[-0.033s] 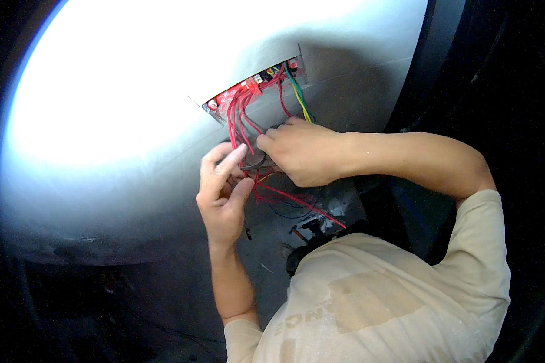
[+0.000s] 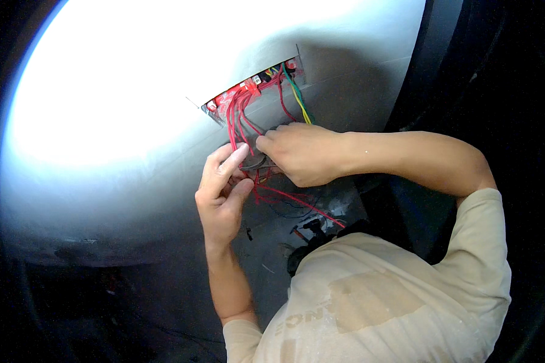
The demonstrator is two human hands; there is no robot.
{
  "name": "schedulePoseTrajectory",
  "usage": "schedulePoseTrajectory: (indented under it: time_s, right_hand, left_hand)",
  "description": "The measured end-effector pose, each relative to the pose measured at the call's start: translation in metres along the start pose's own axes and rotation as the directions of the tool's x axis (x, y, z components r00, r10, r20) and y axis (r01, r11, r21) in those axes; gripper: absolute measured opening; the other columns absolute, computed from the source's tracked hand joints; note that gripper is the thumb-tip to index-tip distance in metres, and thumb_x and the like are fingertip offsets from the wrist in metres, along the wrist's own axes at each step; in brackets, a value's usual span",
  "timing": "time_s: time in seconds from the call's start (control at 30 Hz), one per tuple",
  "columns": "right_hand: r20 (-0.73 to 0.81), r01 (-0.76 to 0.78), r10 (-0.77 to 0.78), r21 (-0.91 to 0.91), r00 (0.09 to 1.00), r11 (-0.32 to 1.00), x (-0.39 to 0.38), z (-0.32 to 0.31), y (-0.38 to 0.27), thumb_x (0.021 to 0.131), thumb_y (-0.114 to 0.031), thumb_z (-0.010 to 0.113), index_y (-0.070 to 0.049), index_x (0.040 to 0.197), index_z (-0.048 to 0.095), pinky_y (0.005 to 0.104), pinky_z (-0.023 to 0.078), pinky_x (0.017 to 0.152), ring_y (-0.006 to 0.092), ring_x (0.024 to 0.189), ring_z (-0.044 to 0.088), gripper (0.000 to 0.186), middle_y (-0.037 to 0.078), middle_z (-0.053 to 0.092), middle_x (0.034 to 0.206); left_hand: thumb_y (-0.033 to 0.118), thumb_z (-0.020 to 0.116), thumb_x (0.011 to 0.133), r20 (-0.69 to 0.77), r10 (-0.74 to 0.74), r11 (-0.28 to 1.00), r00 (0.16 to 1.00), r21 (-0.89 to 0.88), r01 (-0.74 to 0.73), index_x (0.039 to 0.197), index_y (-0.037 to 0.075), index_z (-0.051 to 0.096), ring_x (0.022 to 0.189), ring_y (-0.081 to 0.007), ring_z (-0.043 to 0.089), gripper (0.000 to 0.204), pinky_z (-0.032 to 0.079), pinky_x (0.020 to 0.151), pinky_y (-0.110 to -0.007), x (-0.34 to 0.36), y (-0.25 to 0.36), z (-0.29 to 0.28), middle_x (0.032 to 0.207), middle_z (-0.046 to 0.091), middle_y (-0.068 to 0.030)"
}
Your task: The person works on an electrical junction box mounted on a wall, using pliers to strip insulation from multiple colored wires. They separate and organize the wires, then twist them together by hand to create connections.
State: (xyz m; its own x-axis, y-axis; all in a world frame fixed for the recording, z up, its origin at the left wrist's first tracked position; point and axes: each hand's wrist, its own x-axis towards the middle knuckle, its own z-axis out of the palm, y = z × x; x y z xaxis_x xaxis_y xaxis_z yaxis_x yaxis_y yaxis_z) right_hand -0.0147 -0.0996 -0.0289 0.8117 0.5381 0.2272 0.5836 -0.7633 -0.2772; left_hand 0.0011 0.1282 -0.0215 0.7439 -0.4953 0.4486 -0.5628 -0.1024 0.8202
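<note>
A bundle of red wires (image 2: 232, 121) hangs out of a long slot (image 2: 248, 83) cut in a pale curved wall. My left hand (image 2: 220, 190) is cupped round these wires at their lower part, thumb below and fingers above. To its right, my right hand (image 2: 303, 154) is closed, palm down, with a red wire running up to its fingertips; the tips themselves are partly hidden. A green-and-yellow wire (image 2: 300, 100) drops from the slot's right end behind that hand. Between the hands curves a dark cable (image 2: 254, 165).
Long red wires (image 2: 303, 201) trail down to the right, toward my body. On the grey surface below lie a small hammer-like tool (image 2: 297, 233) and dark items (image 2: 313, 225) close to my waist. The pale wall (image 2: 133, 181) bulges across the upper left, brightly lit.
Hardly anything differs. Both hands keep their places at the wires; the whole view has shifted very slightly.
</note>
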Motion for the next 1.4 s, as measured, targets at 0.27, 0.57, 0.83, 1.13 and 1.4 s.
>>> schedulePoseTrajectory:
  time_s: [0.27,0.57,0.83,1.13,1.4]
  right_hand:
    - [-0.005,-0.006,0.006,-0.017,1.0,1.0,0.008,0.015,0.01,0.085,-0.012,0.065,0.0,0.104,0.057,0.0508,0.054,0.074,0.0395,0.091,0.068,0.024,0.022,0.067,0.095]
    - [-0.412,0.184,-0.051,0.29,0.91,0.939,-0.035,0.004,-0.017,0.084,-0.008,0.073,-0.002,0.104,0.051,0.0515,0.052,0.078,0.0433,0.092,0.065,0.03,0.019,0.06,0.096]
    - [-0.32,-0.053,0.428,0.746,0.845,0.664,-0.062,0.022,-0.033,0.097,-0.02,0.071,0.002,0.108,0.058,0.0402,0.05,0.077,0.0256,0.087,0.065,0.027,0.014,0.061,0.094]
    - [-0.482,-0.35,0.607,0.521,0.631,0.778,-0.021,0.04,-0.032,0.097,-0.011,0.062,0.0,0.125,0.05,0.0533,0.051,0.09,0.0479,0.104,0.064,0.032,0.028,0.065,0.11]
    - [-0.632,-0.379,0.58,0.439,0.514,0.815,0.002,0.047,-0.047,0.086,0.004,0.062,0.005,0.146,0.034,0.0539,0.038,0.112,0.0515,0.131,0.046,0.067,0.031,0.042,0.142]
  left_hand:
    - [-0.015,0.071,0.069,0.132,-0.078,0.994,0.988,0.09,0.066,0.133,-0.001,0.068,0.084,-0.0072,0.053,0.065,0.045,0.07,-0.022,0.014,-0.001,-0.012,0.129,0.062,-0.007]
    - [-0.017,0.066,0.078,0.132,-0.003,0.998,0.991,-0.057,0.011,0.125,-0.003,0.071,0.103,-0.0177,0.067,0.05,0.054,0.084,-0.03,0.026,-0.014,-0.033,0.122,0.068,-0.0132]
    - [-0.01,0.07,0.086,0.132,0.488,0.639,0.863,0.62,-0.456,0.101,-0.004,0.073,0.086,-0.0239,0.07,0.016,0.054,0.075,-0.031,0.061,-0.002,-0.024,0.097,0.072,-0.0154]
    - [-0.005,0.073,0.088,0.052,0.309,0.925,0.949,0.216,-0.313,0.096,-0.005,0.073,0.085,-0.0194,0.067,0.009,0.052,0.075,-0.028,0.086,0.0,0.008,0.09,0.073,-0.0114]
    - [-0.006,0.072,0.088,0.125,0.388,0.912,0.913,0.092,-0.4,0.099,-0.006,0.074,0.087,-0.0159,0.067,0.011,0.052,0.077,-0.027,0.099,0.0,0.002,0.096,0.073,-0.0103]
